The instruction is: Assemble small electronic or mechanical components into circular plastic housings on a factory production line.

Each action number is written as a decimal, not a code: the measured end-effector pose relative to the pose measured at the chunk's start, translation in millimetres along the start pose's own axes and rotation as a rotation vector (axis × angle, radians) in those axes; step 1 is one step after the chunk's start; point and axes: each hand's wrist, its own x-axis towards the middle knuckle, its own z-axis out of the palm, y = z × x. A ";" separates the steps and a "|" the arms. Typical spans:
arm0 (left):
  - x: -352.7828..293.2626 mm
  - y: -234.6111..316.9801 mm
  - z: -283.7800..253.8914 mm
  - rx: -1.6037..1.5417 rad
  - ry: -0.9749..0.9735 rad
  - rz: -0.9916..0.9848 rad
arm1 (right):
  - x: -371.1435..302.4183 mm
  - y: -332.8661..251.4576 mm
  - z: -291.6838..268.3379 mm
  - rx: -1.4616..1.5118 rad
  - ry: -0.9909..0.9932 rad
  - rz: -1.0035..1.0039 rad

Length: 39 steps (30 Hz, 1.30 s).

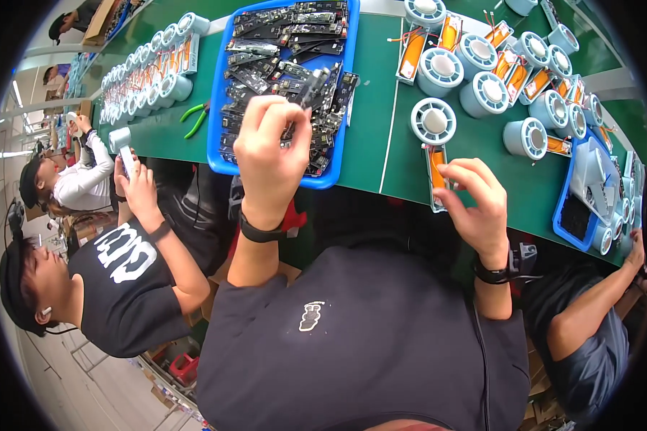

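My left hand (272,161) is over a blue tray (214,144) of black circuit boards. Its fingers are pinched on a circuit board (315,87), which is blurred and partly hidden by the fingers. By the table's near edge, my right hand (478,205) grips the handle of a light-blue handheld fan (433,122) between thumb and fingertips. That fan's round head points away from me, and an orange battery (436,167) shows in its open handle. More circuit boards (316,32) lie heaped across the tray.
Several similar fans (484,95) with orange batteries crowd the green table (370,108) at right. Rows of fans (147,79) and green-handled pliers (195,121) are at left. Another blue tray (574,224) stands far right. Co-workers sit on both sides; the left one's hand (140,190) holds a fan.
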 end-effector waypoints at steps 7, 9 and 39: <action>-35.5 48.2 20.3 -0.846 -0.085 -0.613 | 2.1 23.5 3.6 0.038 0.149 -0.038; -43.3 64.5 26.4 -0.702 -0.230 -0.498 | 4.5 25.9 9.5 0.135 0.167 -0.024; -43.3 85.1 68.4 -1.217 -0.532 -0.746 | 18.4 12.5 39.9 0.012 0.301 -0.094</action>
